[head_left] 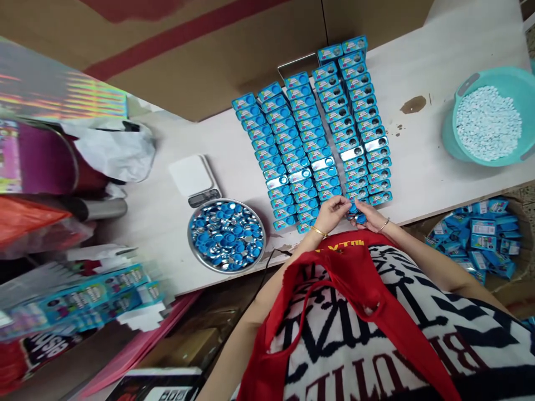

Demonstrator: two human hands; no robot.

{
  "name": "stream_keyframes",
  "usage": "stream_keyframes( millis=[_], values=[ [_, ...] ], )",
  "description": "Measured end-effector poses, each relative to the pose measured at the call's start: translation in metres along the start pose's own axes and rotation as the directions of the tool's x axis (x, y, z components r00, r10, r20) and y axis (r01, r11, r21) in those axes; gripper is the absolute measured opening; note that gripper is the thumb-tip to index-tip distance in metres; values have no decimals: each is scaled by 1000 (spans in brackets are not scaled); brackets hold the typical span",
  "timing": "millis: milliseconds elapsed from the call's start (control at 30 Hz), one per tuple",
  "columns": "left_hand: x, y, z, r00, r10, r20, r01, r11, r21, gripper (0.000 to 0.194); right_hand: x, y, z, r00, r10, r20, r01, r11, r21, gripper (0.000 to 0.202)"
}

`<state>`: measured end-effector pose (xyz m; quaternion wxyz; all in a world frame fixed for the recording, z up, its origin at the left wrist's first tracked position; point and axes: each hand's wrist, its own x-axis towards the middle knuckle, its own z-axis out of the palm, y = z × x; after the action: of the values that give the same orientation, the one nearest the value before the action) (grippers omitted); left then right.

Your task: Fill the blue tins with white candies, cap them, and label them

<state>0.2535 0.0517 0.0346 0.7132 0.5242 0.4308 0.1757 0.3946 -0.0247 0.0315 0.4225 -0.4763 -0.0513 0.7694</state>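
Rows of small blue tins [311,133] stand in several columns on the white table [413,172]. At the near end of these columns, close to my red apron, my left hand [333,213] has its fingers pinched together at a small blue piece. My right hand [366,214] is beside it, fingers curled round small blue and silver lids [356,218]. Fingers partly cover the pieces, so their exact number is hidden. To the left, a round metal bowl [190,245] holds many loose blue and silver lids.
A white scale [191,175] sits behind the bowl. At the right are a turquoise tub [449,131] of small white pieces and, lower down, a box of blue packs [484,228]. A large cardboard box [200,72] stands at the back. Bags and packaging lie left.
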Motion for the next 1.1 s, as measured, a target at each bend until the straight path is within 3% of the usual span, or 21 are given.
stream_keyframes(
  millis=[167,333,433,500,567,700,933,1100],
  values=[
    [-4,-3,7,1000,8,-24,-6,998,60,33,3,5,0,999,46,-10,-46,999,-3,53],
    [-4,-9,6,997,-51,-57,52,999,8,29,4,7,-1,998,47,30,-48,999,24,48],
    [-2,-18,-5,984,-47,-173,56,997,51,22,2,7,-3,997,44,57,-46,999,25,49],
    [2,-24,-16,956,-26,-291,86,977,197,14,0,8,-5,997,47,54,-49,998,26,52],
    [6,-28,-25,938,-20,-345,172,893,417,8,-4,9,-8,998,50,42,-52,998,26,53],
    [18,-27,-28,951,-103,-293,290,629,721,7,-12,13,-15,999,39,6,-39,999,-3,54],
    [41,-13,-21,916,-303,-263,349,280,894,32,-16,21,-20,998,53,31,-53,999,-6,57],
    [45,-8,-22,911,-314,-267,331,169,929,41,-9,20,-18,992,123,22,-123,992,-17,61]
  ],
)
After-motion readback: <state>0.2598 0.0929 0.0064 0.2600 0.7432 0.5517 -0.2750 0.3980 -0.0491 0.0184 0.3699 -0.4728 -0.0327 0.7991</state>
